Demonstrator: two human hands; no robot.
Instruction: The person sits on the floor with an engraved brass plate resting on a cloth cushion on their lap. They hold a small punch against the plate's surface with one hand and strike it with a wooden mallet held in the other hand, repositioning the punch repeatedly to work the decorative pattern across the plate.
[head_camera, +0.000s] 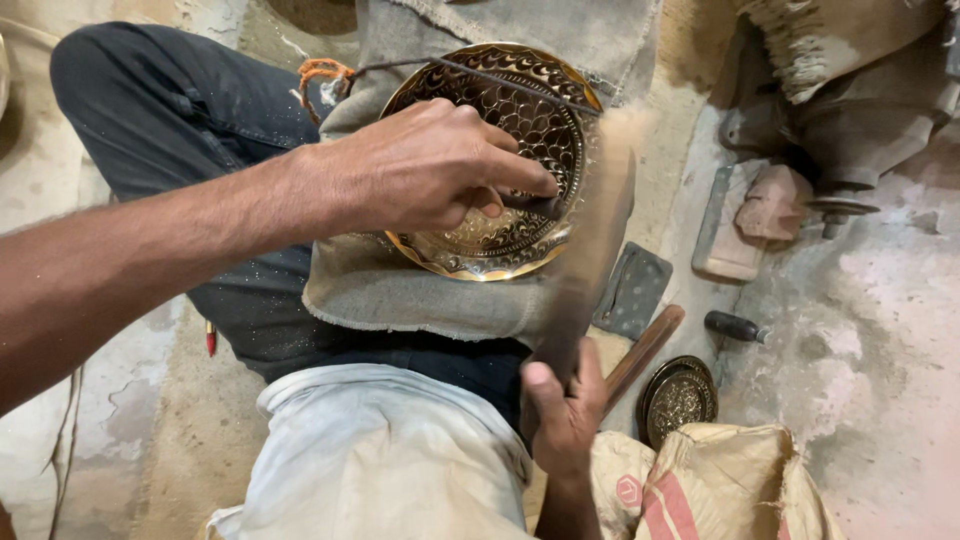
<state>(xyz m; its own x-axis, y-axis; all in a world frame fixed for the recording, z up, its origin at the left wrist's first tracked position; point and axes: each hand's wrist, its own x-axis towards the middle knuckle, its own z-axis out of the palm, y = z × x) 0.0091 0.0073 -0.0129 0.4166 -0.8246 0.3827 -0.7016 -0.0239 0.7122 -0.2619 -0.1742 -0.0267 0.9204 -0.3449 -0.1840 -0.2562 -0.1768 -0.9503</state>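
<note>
Brass plate (500, 160) on cloth-covered lap: left hand (430, 165) pinches a chisel (530, 203); right hand (565, 410) clenches a blurred, probably wooden mallet (590, 250). Strikes should land squarely.

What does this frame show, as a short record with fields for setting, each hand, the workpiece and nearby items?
setting: person seated on a dusty floor, grey cloth over the lap
left hand: pinches a thin dark punch against the plate
right hand: grips a wooden mallet, blurred by motion
workpiece: round brass plate with embossed scale pattern, lying on the cloth
nearby: smaller patterned plate, wooden stick, printed sack
</note>
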